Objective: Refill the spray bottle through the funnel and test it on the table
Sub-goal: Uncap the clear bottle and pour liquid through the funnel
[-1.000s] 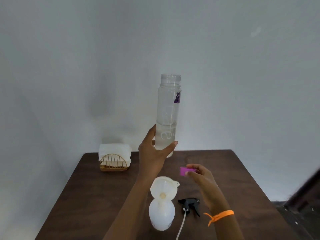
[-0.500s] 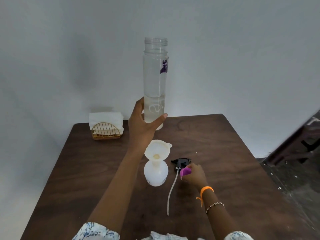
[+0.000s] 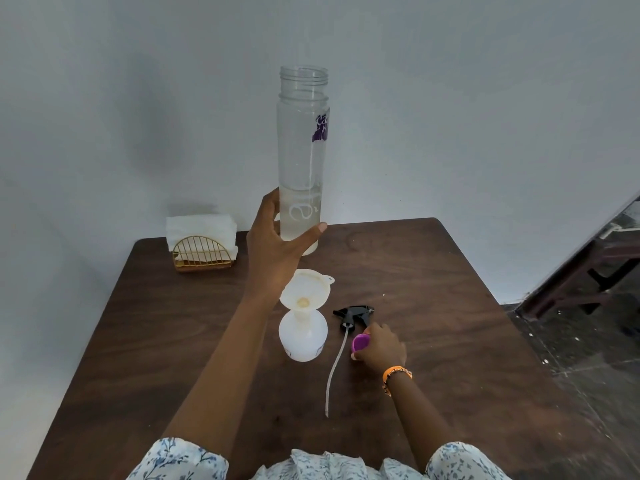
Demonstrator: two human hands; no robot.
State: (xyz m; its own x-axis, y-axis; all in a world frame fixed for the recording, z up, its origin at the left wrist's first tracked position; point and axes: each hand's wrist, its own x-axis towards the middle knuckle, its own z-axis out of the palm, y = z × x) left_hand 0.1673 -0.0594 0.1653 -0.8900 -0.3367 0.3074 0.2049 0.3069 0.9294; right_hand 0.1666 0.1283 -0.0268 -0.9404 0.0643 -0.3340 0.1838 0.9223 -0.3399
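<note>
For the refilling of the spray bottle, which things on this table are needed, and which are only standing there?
Needed:
- clear water bottle, held upright by the left hand
- funnel sitting in the spray bottle
- trigger sprayer head lying on the table
- purple cap, held by the right hand

Only standing there:
- napkin holder with napkins

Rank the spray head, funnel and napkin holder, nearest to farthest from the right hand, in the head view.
From the right hand:
1. Spray head, just beyond its fingers.
2. Funnel, to its left, seated in the spray bottle.
3. Napkin holder, far-left table corner.
</note>
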